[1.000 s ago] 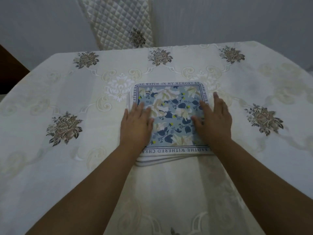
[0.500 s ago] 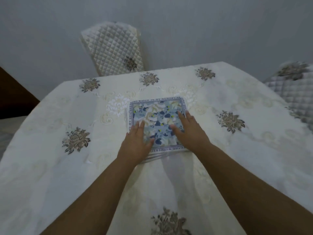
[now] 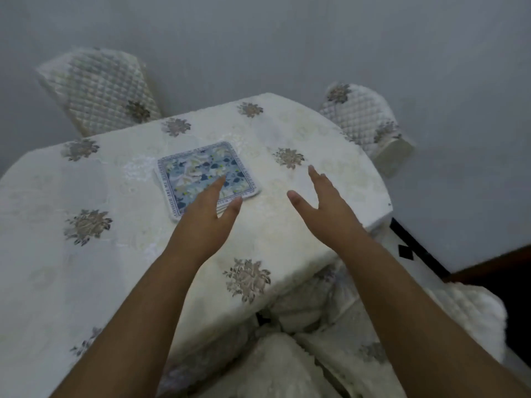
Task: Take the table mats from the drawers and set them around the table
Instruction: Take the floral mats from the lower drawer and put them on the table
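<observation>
A stack of table mats (image 3: 201, 170), blue floral with a lettered white border, lies near the middle of the table (image 3: 57, 268), which is covered by a cream cloth with brown flower motifs. My left hand (image 3: 208, 214) hovers over the stack's near right corner, fingers extended, holding nothing. My right hand (image 3: 324, 202) is open above bare cloth to the right of the stack, clear of the mats.
Quilted cream chairs stand at the far left (image 3: 97, 90) and far right (image 3: 365, 122) of the table. A third quilted chair (image 3: 287, 366) sits close below me at the table's near edge. Dark floor (image 3: 488, 271) shows at the right.
Both hands have lifted off the mat stack; the right one has swung out to the right. My view has pulled back and turned, so the stack looks smaller and rotated.
</observation>
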A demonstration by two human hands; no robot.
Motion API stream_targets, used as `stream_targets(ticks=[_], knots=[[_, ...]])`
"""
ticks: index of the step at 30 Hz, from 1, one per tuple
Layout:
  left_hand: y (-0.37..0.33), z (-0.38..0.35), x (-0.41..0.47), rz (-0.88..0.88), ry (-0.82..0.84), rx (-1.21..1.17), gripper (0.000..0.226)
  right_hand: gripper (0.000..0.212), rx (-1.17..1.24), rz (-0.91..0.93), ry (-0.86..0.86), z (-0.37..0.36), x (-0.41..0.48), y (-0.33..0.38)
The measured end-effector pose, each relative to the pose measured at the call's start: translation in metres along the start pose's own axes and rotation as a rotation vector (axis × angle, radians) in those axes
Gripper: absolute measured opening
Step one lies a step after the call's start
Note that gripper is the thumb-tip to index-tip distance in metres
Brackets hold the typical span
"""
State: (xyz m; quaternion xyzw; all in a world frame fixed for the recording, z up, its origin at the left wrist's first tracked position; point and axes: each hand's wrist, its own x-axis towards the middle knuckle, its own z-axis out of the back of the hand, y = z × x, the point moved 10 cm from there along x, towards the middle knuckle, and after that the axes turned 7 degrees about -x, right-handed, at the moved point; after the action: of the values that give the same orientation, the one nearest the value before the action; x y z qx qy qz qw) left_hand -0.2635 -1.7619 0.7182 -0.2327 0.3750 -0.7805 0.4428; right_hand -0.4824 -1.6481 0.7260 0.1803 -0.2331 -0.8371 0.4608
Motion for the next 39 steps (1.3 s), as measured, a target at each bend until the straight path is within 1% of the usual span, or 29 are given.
stream_targets(ticks=[3,6,11,14,17,20,22,27,34,39], knots=[[-0.044,-0.007,-0.04,-0.139,0.125,-0.035,0.075,0.088,0.093,-0.079,-0.082,0.039,-0.074,-0.012],[-0.091,-0.02,-0.079,-0.278,0.247,-0.01,0.077,0.09,0.194,-0.207,-0.212,0.08,-0.155,-0.033],[-0.19,-0.067,-0.147,-0.515,0.446,-0.012,0.075,0.088,0.173,-0.424,-0.45,0.151,-0.303,-0.084],[-0.255,-0.104,-0.2,-0.667,0.563,-0.03,0.074,0.088,0.213,-0.56,-0.58,0.185,-0.396,-0.117],[-0.309,-0.147,-0.261,-0.781,0.687,-0.021,0.071,0.087,0.211,-0.679,-0.724,0.21,-0.487,-0.148],[-0.353,-0.186,-0.323,-0.882,0.797,-0.046,0.066,0.087,0.23,-0.816,-0.831,0.221,-0.574,-0.175],[-0.383,-0.213,-0.376,-0.965,0.874,-0.061,0.068,0.087,0.221,-0.901,-0.893,0.224,-0.638,-0.189],[-0.442,-0.275,-0.513,-1.136,1.025,-0.079,0.065,0.08,0.199,-1.074,-1.012,0.23,-0.794,-0.215],[-0.493,-0.345,-0.718,-1.255,1.298,-0.141,0.064,0.082,0.182,-1.274,-1.199,0.221,-1.005,-0.227],[-0.518,-0.38,-0.862,-1.335,1.446,-0.208,0.063,0.081,0.129,-1.499,-1.278,0.201,-1.142,-0.227]])
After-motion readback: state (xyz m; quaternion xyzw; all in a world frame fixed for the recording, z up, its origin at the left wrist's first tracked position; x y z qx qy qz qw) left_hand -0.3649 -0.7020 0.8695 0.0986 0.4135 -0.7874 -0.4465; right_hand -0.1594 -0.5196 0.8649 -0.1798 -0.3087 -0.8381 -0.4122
